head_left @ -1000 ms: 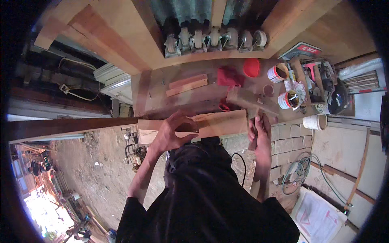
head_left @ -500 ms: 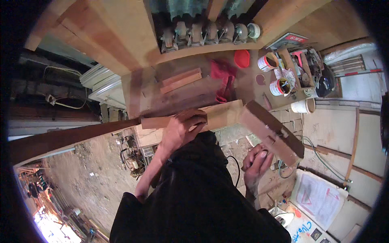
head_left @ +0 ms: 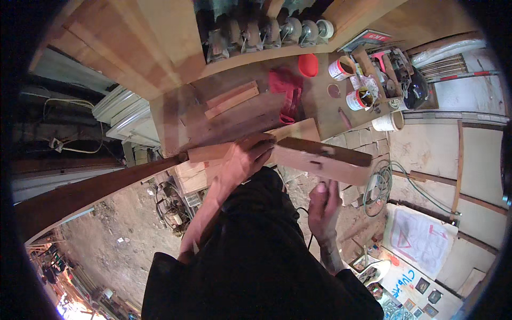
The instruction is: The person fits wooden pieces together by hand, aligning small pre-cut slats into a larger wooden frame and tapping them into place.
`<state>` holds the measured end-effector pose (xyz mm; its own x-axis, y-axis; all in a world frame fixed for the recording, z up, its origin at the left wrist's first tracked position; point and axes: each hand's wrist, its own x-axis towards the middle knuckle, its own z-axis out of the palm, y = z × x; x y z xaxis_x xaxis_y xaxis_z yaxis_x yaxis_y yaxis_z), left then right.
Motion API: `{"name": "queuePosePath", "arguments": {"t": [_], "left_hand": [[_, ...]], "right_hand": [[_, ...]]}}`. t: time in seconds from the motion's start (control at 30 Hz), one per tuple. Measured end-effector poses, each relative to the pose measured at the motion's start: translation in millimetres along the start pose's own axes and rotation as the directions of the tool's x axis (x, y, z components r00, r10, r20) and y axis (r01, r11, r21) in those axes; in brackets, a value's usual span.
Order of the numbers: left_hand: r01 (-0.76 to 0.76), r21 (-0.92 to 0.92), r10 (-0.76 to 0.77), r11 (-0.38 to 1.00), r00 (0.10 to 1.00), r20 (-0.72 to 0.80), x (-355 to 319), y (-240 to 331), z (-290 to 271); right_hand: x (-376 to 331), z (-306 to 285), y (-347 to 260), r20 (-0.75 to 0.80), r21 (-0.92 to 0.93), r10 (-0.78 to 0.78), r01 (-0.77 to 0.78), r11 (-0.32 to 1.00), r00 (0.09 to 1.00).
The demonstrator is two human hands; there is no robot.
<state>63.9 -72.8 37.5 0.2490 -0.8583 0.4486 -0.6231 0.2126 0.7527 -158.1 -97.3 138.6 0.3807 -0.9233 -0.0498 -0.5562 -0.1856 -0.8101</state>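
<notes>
My right hand (head_left: 324, 209) is closed below a big block-shaped wooden mallet (head_left: 325, 162); its handle is mostly hidden by the fingers. The mallet's long head lies nearly level, its left end close to my left fingers; I cannot tell whether it touches anything. My left hand (head_left: 246, 157) curls over a narrow wooden piece (head_left: 205, 153) at the bench's near edge. What lies under those fingertips is hidden. That piece meets the end of a long dark plank (head_left: 101, 181) running off to the left. A pale board (head_left: 301, 129) lies behind the mallet.
On the workbench (head_left: 176, 114) are a short wood strip (head_left: 232, 100), a red cloth (head_left: 288, 88), a red lid (head_left: 308, 65), open cans (head_left: 341, 68) and a wooden tool box (head_left: 392, 85). Several casters (head_left: 269, 34) line the shelf above. A hose (head_left: 384, 184) hangs at right.
The mallet has swung left and turned from a steep slant to nearly level, its end now near my left hand. My left hand keeps its hold. The whole view has shifted slightly.
</notes>
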Motion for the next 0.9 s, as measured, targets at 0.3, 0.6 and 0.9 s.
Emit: {"name": "queuePosePath", "arguments": {"t": [0.3, 0.6, 0.9], "left_hand": [[-0.023, -0.106, 0.023, 0.994, 1.000, -0.009, -3, -6, 1], [-0.084, -0.029, 0.083, 0.996, 0.996, -0.018, -2, -2, 7], [-0.043, -0.096, 0.041, 0.994, 0.999, -0.026, 4, 3, 6]], "right_hand": [[-2, 11, 7, -0.009, -0.095, -0.128, 0.127, 0.987, 0.992], [0, 11, 31, -0.046, -0.383, -0.342, 0.300, 0.874, 0.939], [-1, 10, -3, -0.141, -0.017, -0.081, 0.080, 0.997, 0.987]]}}
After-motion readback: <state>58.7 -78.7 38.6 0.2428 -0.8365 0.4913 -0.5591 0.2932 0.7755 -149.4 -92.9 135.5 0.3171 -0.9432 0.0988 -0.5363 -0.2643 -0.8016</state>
